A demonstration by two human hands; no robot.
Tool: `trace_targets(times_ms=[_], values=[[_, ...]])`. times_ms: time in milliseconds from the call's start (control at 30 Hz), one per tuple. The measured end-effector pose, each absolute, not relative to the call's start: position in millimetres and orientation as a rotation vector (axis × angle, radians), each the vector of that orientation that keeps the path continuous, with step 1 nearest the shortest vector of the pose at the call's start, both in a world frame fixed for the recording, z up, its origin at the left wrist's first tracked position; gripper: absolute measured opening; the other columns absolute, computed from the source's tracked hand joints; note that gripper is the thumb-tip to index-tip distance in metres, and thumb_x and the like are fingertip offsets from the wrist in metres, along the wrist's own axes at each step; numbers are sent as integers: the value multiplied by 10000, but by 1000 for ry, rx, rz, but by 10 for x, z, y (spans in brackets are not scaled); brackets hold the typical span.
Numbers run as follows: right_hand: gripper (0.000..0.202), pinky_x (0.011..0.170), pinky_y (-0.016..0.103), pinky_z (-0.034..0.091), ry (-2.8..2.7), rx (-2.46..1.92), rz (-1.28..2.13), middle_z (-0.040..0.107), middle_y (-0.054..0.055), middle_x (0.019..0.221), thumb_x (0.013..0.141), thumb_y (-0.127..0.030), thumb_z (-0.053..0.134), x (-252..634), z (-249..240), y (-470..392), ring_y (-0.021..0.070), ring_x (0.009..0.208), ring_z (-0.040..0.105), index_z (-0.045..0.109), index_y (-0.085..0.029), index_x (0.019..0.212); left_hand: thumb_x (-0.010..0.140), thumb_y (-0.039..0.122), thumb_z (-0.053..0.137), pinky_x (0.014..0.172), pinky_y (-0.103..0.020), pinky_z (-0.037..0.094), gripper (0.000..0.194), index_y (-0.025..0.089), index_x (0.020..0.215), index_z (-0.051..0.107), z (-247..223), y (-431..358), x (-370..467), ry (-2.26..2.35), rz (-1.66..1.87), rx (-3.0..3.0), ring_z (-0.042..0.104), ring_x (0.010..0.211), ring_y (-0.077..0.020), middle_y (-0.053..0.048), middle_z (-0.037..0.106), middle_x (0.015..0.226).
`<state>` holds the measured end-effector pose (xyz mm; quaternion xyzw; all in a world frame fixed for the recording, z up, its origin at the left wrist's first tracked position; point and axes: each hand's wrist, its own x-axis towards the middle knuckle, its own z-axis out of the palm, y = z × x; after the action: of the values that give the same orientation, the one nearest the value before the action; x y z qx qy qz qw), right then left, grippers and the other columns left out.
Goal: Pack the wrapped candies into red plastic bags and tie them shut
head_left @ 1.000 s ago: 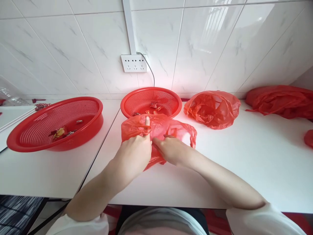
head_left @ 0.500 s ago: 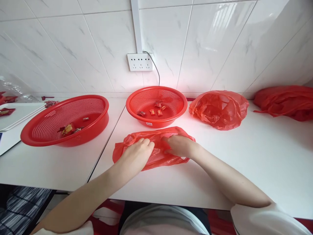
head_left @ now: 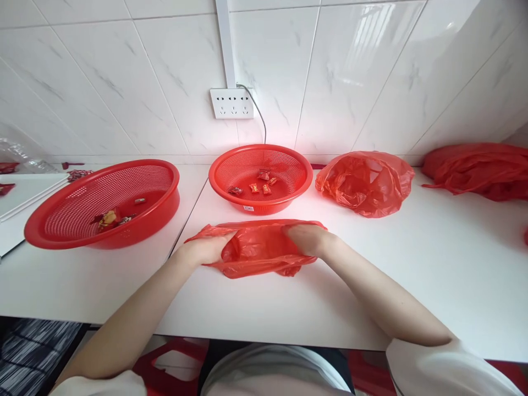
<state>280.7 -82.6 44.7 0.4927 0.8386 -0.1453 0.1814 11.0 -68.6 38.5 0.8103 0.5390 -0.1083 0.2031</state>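
A thin red plastic bag (head_left: 259,267) is stretched wide between my two hands, its mouth facing up towards me. At its left end, my left hand (head_left: 210,248) holds the side of the bag, and some fingers are covered by the plastic. My right hand (head_left: 307,239) reaches into the right end and holds that side out, its fingertips hidden in the bag. Just behind the bag stands a red perforated basket (head_left: 225,192) with several small red-wrapped sweets (head_left: 266,190) on its bottom.
On the left, a larger red basket (head_left: 169,206) holds a few wrapped pieces (head_left: 108,220). A puffed red plastic bag (head_left: 367,184) lies right of the middle basket, and another red bag (head_left: 478,170) lies farther right. A white tray (head_left: 25,203) sits at far left. A socket panel (head_left: 232,103) is on the tiled wall.
My left hand has moved left, from the middle of the bag to its left end. The bag's mouth has opened wider. My right hand has stayed near the right end.
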Motion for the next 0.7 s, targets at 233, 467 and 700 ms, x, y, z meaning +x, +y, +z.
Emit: trace_targets(times_ms=[233, 467, 700], values=[[274, 756, 249, 454, 2817, 1353, -427, 671, 59, 1068, 915, -100, 430, 2867, 557, -799, 168, 937, 636, 608, -216, 1088, 811, 422, 573, 944, -435, 460, 767, 322, 1509, 273, 440, -839, 290, 1475, -214, 2346, 482, 1297, -333, -77, 388, 1531], [737, 994, 458, 394, 2669, 1436, -119, 490, 212, 1364, 681, -255, 744, 2761, 403, -907, 367, 1254, 462, 468, -119, 1350, 841, 457, 553, 1040, -482, 383, 724, 260, 1495, 311, 268, -887, 457, 1437, -192, 2423, 401, 1366, -338, -104, 288, 1578], [709, 775, 355, 493, 2390, 1550, -466, 707, 118, 996, 784, -98, 539, 2894, 285, -763, 285, 912, 660, 364, -169, 1468, 784, 537, 579, 823, -327, 476, 470, 304, 1190, 613, 352, -736, 327, 1547, -229, 2177, 632, 1057, -264, -48, 669, 1198]])
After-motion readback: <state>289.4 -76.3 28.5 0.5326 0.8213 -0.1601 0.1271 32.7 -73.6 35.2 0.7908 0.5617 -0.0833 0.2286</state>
